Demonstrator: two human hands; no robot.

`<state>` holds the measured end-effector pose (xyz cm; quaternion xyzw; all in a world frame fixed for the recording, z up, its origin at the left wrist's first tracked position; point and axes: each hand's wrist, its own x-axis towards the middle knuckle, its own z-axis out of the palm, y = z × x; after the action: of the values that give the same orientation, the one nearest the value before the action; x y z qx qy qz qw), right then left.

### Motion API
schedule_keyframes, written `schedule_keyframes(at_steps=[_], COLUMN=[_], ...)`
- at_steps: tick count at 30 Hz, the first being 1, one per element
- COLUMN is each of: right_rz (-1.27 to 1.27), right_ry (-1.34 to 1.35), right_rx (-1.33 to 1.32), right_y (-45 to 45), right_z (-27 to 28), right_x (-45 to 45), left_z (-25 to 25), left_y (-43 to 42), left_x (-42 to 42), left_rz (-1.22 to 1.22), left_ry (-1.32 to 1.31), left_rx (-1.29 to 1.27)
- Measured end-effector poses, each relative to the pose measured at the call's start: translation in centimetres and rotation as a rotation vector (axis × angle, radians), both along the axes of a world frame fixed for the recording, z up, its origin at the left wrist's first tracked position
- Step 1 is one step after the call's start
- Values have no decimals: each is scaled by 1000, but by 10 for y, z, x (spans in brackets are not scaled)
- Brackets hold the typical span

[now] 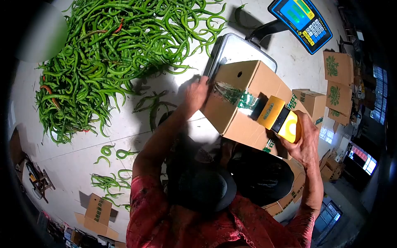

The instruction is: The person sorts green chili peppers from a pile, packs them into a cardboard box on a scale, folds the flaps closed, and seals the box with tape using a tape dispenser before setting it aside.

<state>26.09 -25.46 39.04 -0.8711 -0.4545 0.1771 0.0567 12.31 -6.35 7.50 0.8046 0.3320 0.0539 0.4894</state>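
My right hand is closed around a yellow tape dispenser. The dispenser lies over the upper face of a brown cardboard box, where shiny clear-and-green tape runs across from one end. My left hand is at the box's left end, in shadow, with fingers curled against its edge. That box rests tilted on the metal platform of a weighing scale, which stays partly hidden under it. The scale's lit display with keypad stands beyond, at the upper right.
A large heap of green chili peppers covers the floor at the upper left, with a few red ones in it. Loose peppers lie at the lower left, near an opened carton. More boxes stand on the right.
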Motion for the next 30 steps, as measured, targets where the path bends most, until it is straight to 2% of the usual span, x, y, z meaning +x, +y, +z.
schedule_keyframes(at_steps=[2, 3, 4, 6, 7, 8, 10, 11, 12, 13, 15, 17, 18, 20, 23, 27, 30], right_rz=[1, 2, 3, 16, 14, 14, 50, 50, 50, 52, 37, 46, 53, 66, 64, 31, 30], right_ry=[4, 5, 6, -11, -12, -16, -37, -41, -45, -47, -62, -47, -41, -79, -25, 49, 47], right_rx=[51, 57, 63, 57, 67, 81, 109, 105, 110, 115, 85, 144, 177, 139, 202, 113, 61], right_y=[-1, -1, -3, -6, -9, -12, -14, -15, -16, -16, -17, -18, -17, -16, -22, -23, -20], right_z=[-3, -4, -4, -6, -6, -8, -10, -9, -9, -10, -8, -10, -10, -6, -6, -2, 3], right_x=[0, 1, 1, 5, 6, 6, 6, 7, 7, 7, 7, 7, 7, 6, 7, 9, 10], left_z=[-4, 2, 13, -14, -25, -56, -59, -62, -58, -60, -54, 23, 64, 139, 172, 177, 201], left_y=[8, 17, 13, -6, -6, -7, -14, -14, -13, -11, -8, 8, 6, -2, -9, -24, -29], left_x=[9, 19, 35, 57, 58, 50, 47, 44, 41, 36, 42, 54, 61, 67, 74, 78, 76], left_rz=[152, 224, 314, 201, 204, -3, 274, 248, 190, 137, 89, 102, 193, 142, 0, -29, -120], left_ry=[-220, -325, -281, -347, -215, -223, -106, -63, 32, -52, -194, -276, -345, -484, -499, -417, -365], left_rx=[163, 137, 92, -16, -62, 511, 150, 187, 98, 246, 245, -40, -254, -350, -100, 284, 598])
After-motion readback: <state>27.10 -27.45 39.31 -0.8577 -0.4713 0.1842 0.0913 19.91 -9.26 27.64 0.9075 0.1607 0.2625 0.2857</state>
